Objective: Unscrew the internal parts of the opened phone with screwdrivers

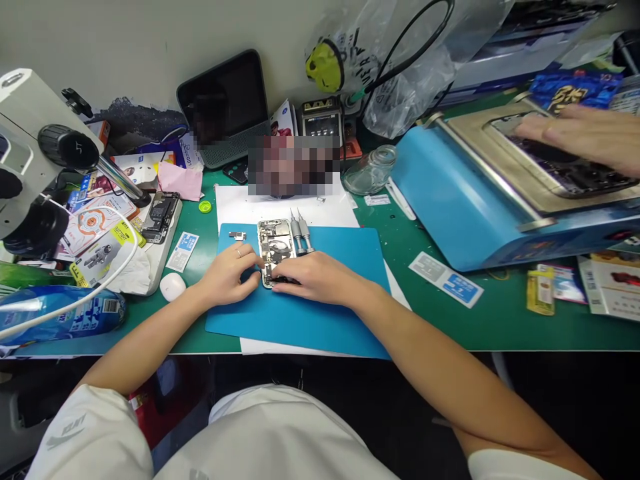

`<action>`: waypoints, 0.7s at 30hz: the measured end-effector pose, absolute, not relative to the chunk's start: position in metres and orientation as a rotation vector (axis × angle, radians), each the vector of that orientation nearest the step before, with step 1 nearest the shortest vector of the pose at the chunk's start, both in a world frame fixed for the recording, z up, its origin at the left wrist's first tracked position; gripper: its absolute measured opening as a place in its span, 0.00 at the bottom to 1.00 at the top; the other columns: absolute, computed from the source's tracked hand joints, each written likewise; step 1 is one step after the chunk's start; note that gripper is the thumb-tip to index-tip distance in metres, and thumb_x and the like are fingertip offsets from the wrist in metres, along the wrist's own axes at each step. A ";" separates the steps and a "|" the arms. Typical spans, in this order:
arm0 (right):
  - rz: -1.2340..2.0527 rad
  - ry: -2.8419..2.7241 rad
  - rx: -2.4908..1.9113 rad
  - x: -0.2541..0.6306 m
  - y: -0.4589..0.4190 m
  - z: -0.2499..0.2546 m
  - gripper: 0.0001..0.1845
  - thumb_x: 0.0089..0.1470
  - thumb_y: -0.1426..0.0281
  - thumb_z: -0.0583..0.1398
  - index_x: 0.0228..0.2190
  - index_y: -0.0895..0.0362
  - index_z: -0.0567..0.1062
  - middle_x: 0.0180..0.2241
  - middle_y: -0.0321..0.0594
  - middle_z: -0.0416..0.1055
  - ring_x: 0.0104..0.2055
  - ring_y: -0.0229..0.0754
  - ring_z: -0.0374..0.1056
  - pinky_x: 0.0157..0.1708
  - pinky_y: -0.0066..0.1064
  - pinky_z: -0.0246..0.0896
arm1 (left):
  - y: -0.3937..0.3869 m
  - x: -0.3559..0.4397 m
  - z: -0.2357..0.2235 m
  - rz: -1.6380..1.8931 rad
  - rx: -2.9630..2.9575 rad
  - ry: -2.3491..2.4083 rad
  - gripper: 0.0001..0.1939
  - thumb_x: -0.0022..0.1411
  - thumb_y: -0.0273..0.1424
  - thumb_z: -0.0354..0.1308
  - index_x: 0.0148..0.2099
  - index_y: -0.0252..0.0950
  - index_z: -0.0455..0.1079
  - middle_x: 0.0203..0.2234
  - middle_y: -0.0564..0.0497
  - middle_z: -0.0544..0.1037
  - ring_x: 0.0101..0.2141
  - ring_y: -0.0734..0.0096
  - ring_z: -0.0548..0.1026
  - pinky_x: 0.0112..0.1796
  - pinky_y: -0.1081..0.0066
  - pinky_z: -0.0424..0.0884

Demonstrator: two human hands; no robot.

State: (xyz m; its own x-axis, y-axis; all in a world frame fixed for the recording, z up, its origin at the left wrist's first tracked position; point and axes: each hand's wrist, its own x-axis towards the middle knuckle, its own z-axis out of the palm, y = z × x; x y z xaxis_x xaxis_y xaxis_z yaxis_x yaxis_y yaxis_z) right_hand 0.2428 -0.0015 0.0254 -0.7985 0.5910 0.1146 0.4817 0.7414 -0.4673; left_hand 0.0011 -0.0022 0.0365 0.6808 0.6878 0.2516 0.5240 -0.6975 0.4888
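An opened phone housing (277, 248) lies on the blue mat, its inner parts exposed. My left hand (233, 275), with a ring on one finger, curls its fingertips against the housing's lower left edge. Over the lower end of the housing, my right hand (317, 277) has its fingers bent and drawn together; they hide whatever is between them. Two grey screwdrivers (301, 230) lie close together just right of the housing, partly behind my right hand. Left of the housing's top, a small metal phone part (237, 236) rests on the mat.
At right, another person's hand (583, 137) rests on a phone screen atop a blue machine (440, 213) with a metal plate. A glass jar (370, 170) leans beside it. A microscope (55, 153), blue bottle (95, 310) and white earbud case (173, 287) are at left.
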 end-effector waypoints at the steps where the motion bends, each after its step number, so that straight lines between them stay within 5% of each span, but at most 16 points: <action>1: 0.612 -2.688 -0.842 0.243 -0.002 0.025 0.09 0.66 0.64 0.59 0.40 0.56 0.75 0.35 0.37 0.79 0.33 0.40 0.74 0.30 0.29 0.54 | -0.002 0.001 0.037 0.595 2.508 0.952 0.06 0.67 0.28 0.51 0.42 0.37 0.70 0.33 0.49 0.71 0.36 0.63 0.68 0.38 0.63 0.66; 21: 0.448 -2.680 -0.948 0.237 -0.005 0.021 0.12 0.68 0.64 0.55 0.38 0.56 0.75 0.32 0.38 0.78 0.32 0.39 0.73 0.27 0.30 0.50 | -0.003 0.001 0.034 0.561 2.520 0.921 0.09 0.70 0.33 0.53 0.41 0.37 0.74 0.33 0.48 0.72 0.35 0.65 0.69 0.39 0.64 0.67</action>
